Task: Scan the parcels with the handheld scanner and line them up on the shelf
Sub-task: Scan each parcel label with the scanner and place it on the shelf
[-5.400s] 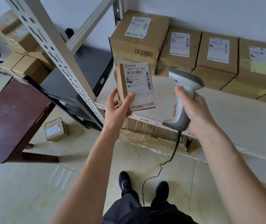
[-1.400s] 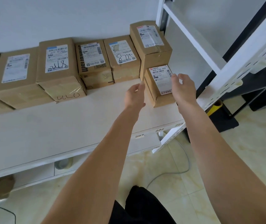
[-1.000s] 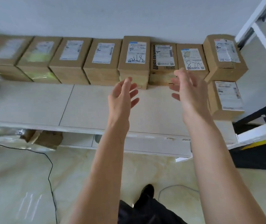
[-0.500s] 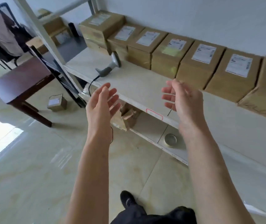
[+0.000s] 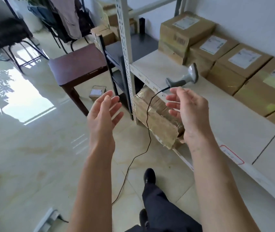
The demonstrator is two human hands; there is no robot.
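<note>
The grey handheld scanner (image 5: 182,77) lies on its side on the white shelf (image 5: 220,118), its black cord (image 5: 147,121) trailing down to the floor. A row of brown labelled parcels (image 5: 237,64) stands along the wall at the back of the shelf. One small parcel (image 5: 97,92) lies on the floor by the stool. My left hand (image 5: 104,113) and my right hand (image 5: 187,108) hover in the air in front of the shelf, fingers relaxed, holding nothing. My right hand is just below the scanner, apart from it.
A dark wooden stool (image 5: 78,67) stands left of the shelf post (image 5: 125,52). A taped bundle (image 5: 156,121) sits under the shelf. A black rack with more boxes (image 5: 106,36) and a chair (image 5: 8,36) stand further back. Glossy floor tiles (image 5: 33,148) spread left.
The view has swung left along the shelf; the scanner, stool and floor parcel are now closer. Both empty hands stay raised, having left the last parcel at the row's right end.
</note>
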